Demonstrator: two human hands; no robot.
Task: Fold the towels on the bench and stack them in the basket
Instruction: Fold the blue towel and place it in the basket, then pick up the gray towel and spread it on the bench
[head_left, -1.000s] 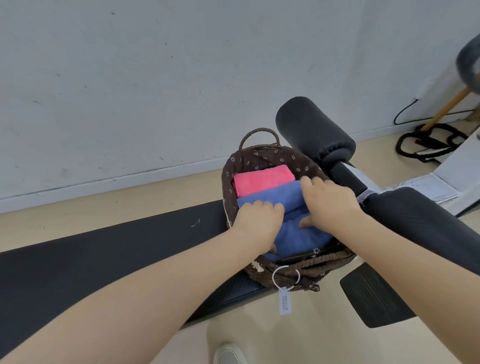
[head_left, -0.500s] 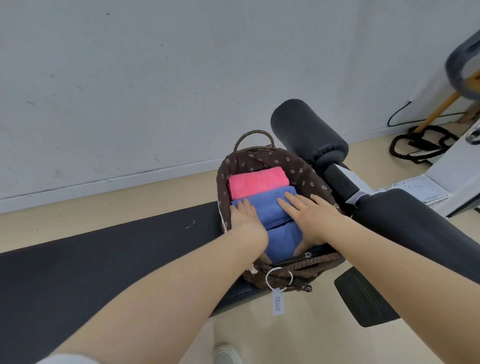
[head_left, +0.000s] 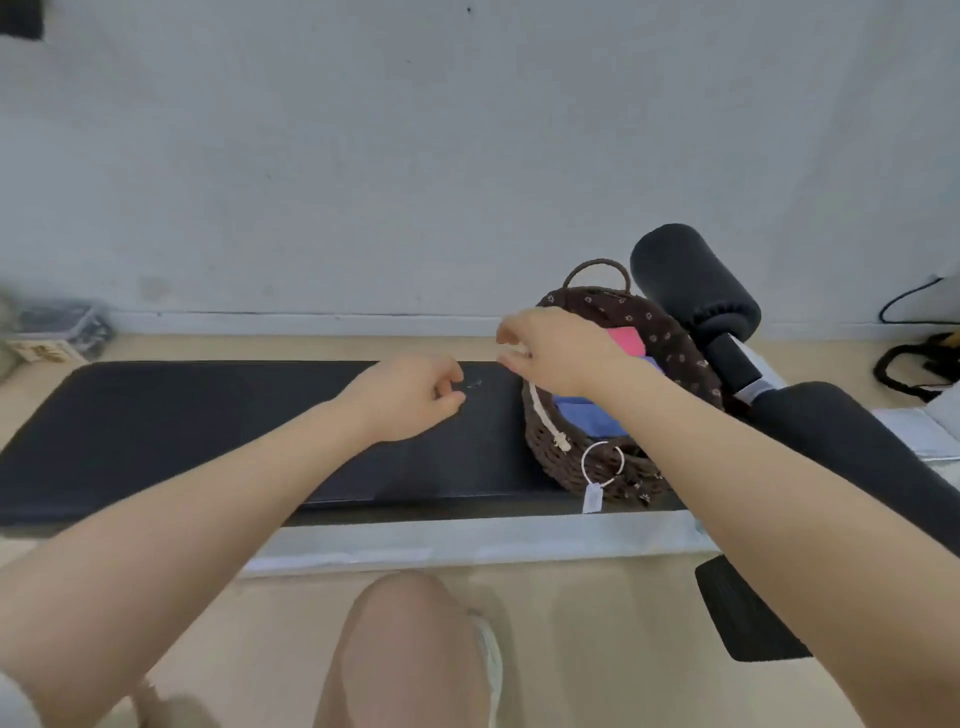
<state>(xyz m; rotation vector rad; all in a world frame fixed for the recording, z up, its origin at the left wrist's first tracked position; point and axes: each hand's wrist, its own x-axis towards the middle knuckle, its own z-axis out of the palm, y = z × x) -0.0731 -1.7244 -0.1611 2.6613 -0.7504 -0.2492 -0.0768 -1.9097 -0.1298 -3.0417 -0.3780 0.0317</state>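
A dark woven basket (head_left: 571, 462) with a brown flowered lining stands at the right end of the black bench (head_left: 208, 431). Inside it lie a folded pink towel (head_left: 626, 340) at the back and a folded blue towel (head_left: 587, 415) in front, both partly hidden by my right arm. My right hand (head_left: 556, 351) hovers above the basket's left rim with loosely curled fingers, holding nothing. My left hand (head_left: 410, 395) hangs over the bench just left of the basket, fingers loosely curled and empty.
A black foam roller (head_left: 696, 291) and a padded seat (head_left: 857, 441) lie right of the basket. A white tag (head_left: 592, 499) hangs from the basket's front. A box with clutter (head_left: 57, 332) sits on the floor at far left. My knee (head_left: 410, 649) is below the bench.
Both hands have lifted off the blue towel and out of the basket, moving left. The camera view has swung left, showing the whole bench.
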